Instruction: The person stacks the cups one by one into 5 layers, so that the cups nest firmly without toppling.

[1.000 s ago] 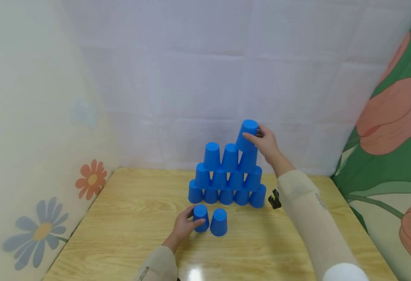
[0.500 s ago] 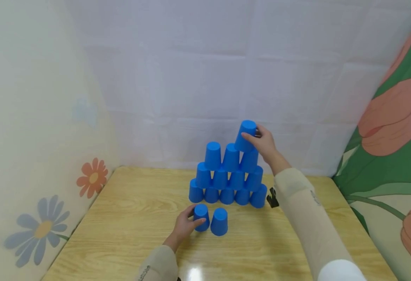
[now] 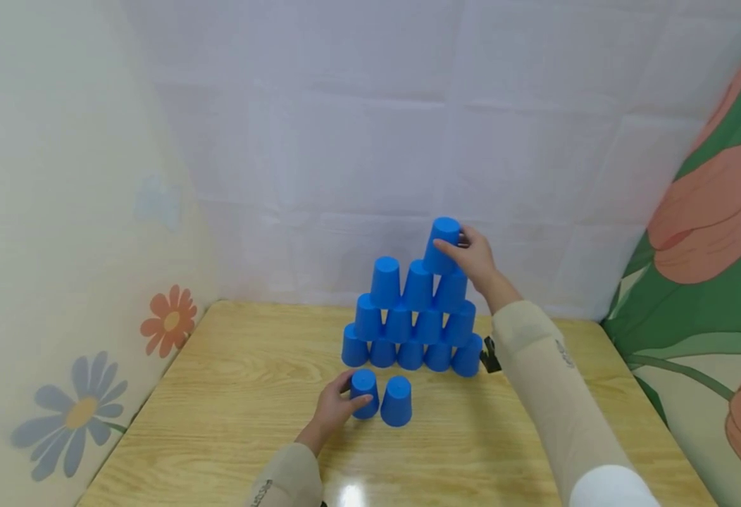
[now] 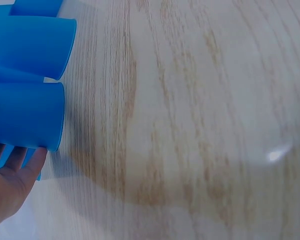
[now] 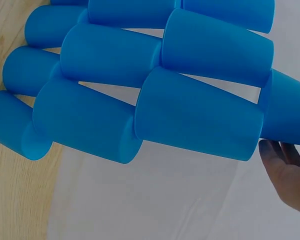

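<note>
An upside-down blue plastic cup [image 3: 440,248] is gripped from its right side by my right hand [image 3: 475,260]. It stands over the middle and right cups of the third tier, its rim at their tops. In the right wrist view, the held cup [image 5: 289,107] meets the end of the cup stack [image 5: 200,115], with my fingers along its side. My left hand [image 3: 332,410] holds the left one [image 3: 363,384] of two upside-down cups on the table, thumb in front. The other cup [image 3: 397,403] stands close beside it. Part of the left hand [image 4: 12,190] shows in the left wrist view.
Three tiers of upside-down blue cups [image 3: 399,324] stand on the wooden table [image 3: 250,366] near its back edge. A black object [image 3: 490,355] shows beside the right sleeve. A white cloth [image 3: 345,155] hangs behind; flowered panels flank the table.
The right hand has shifted the top cup slightly left over the third tier, and the cup leans less. The left hand and the two front cups have stayed in place.
</note>
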